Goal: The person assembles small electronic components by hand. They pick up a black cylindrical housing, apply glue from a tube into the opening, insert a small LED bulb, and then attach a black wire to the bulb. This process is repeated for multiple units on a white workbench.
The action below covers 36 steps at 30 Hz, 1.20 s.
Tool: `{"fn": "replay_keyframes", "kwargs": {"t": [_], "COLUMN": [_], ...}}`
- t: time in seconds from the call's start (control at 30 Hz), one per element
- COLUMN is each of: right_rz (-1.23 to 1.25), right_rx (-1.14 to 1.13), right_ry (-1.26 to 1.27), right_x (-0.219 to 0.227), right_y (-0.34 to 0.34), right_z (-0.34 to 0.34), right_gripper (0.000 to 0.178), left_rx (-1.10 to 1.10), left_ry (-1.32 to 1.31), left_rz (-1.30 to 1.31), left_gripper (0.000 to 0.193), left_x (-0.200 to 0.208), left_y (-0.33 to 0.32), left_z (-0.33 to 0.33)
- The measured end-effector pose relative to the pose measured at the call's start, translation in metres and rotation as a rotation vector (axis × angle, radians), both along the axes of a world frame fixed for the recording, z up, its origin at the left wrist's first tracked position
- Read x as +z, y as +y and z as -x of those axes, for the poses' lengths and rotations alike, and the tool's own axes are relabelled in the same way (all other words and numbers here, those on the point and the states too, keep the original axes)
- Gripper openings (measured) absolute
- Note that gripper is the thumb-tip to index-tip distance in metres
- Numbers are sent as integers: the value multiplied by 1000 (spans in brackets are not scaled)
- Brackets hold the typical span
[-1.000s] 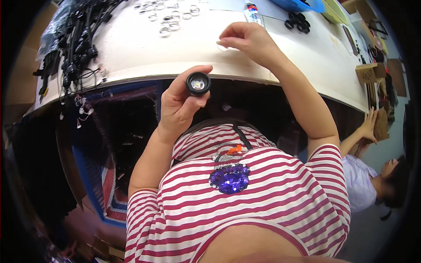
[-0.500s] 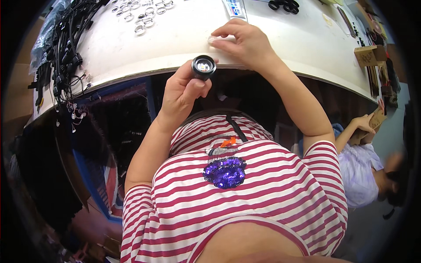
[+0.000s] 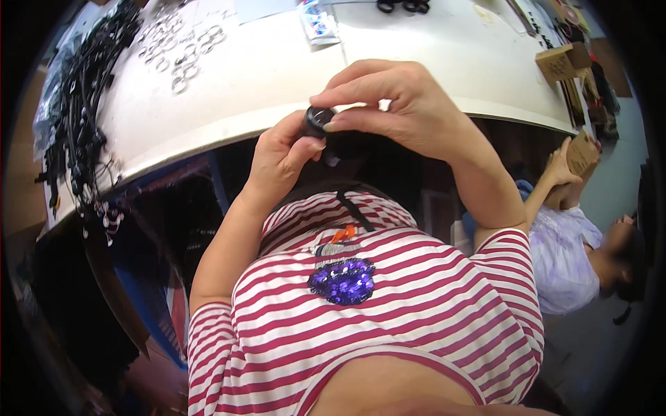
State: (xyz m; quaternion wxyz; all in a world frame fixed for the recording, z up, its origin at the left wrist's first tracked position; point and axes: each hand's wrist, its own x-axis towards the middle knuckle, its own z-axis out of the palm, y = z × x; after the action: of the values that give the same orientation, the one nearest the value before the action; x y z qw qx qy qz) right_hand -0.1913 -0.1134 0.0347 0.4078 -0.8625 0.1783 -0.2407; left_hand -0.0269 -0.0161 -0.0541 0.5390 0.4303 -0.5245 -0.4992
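Note:
A short black cylinder that looks like a flashlight head [image 3: 318, 123] is held just off the table's front edge, its round end facing up. My left hand [image 3: 277, 154] is closed around its side, the thumb in front. From the right, my right hand [image 3: 409, 104] pinches at the rim with thumb and forefinger, the other fingers curled above. Those fingers partly cover the opening, so I cannot make out whether a small clear piece is between them. Beyond my hands, a white and blue tube [image 3: 319, 24] lies on the white table [image 3: 243, 90].
Several silvery rings [image 3: 180, 84] lie scattered at the far left. A bundle of black cables [image 3: 80, 97] hangs over the left edge. Several black rings [image 3: 402, 6] sit at the back. A cardboard box [image 3: 556, 64] stands at right, near another person [image 3: 563, 260] holding a cardboard piece [image 3: 582, 154].
My right hand has come from above the table, where it pinched a small clear piece, down to the black cylinder's rim. My left hand has shifted slightly; the view has turned a little.

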Motion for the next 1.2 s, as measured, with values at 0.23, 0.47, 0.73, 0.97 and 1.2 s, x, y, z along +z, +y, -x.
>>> {"fn": "replay_keyframes", "kwargs": {"t": [0.23,0.47,0.73,0.97,1.2], "right_rz": [510,653,-908,-6,-169], "right_rx": [-532,-647,-419,-537,-187], "right_ry": [185,462,112,351,95], "right_x": [-19,-48,-41,-34,1], "right_y": [-96,-142,-123,-104,-44], "right_z": [17,18,41,42,28], "right_gripper": [29,19,17,37,32], "left_rx": [21,55,59,35,14], "left_ry": [85,97,106,141,76], "left_rz": [20,29,-23,-14,-196], "left_gripper": [48,52,56,44,24], "left_x": [16,22,17,15,20], "left_y": [-2,3,5,3,5], "left_z": [0,-5,-6,-4,-1]}}
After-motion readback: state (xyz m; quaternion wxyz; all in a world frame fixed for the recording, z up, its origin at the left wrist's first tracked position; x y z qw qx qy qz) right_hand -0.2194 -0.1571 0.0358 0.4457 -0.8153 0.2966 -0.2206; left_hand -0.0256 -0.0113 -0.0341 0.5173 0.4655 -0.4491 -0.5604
